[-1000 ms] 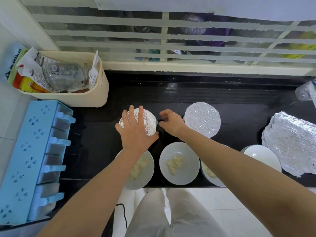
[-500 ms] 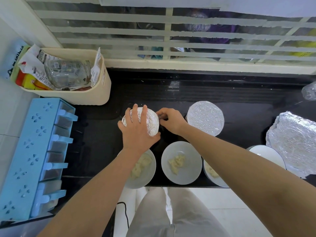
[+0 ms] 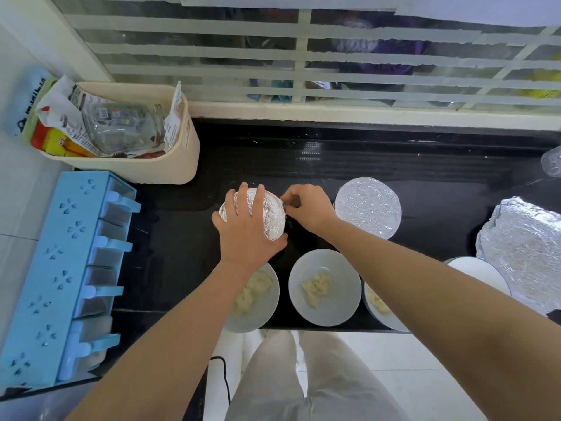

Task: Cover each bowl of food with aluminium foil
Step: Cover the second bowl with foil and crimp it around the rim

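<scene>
1. Left hand [image 3: 249, 232] lay over the foil-wrapped bowl [image 3: 273, 214] mid-counter, fingers and thumb curled round it. Right hand [image 3: 308, 208] pinched the foil at that bowl's right rim.
2. Black counter [image 3: 425, 177] bore everything.
3. Loose foil sheet [image 3: 525, 250] lay far right.
4. Second covered bowl [image 3: 367, 208] stood just right of the right hand.
5. Uncovered bowl [image 3: 324, 287] with food sat at the near edge, others flanking.

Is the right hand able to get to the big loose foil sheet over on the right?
Probably yes. The right hand pinches the wrapped bowl, but once freed, only a low covered bowl sits between it and the foil sheet.
</scene>
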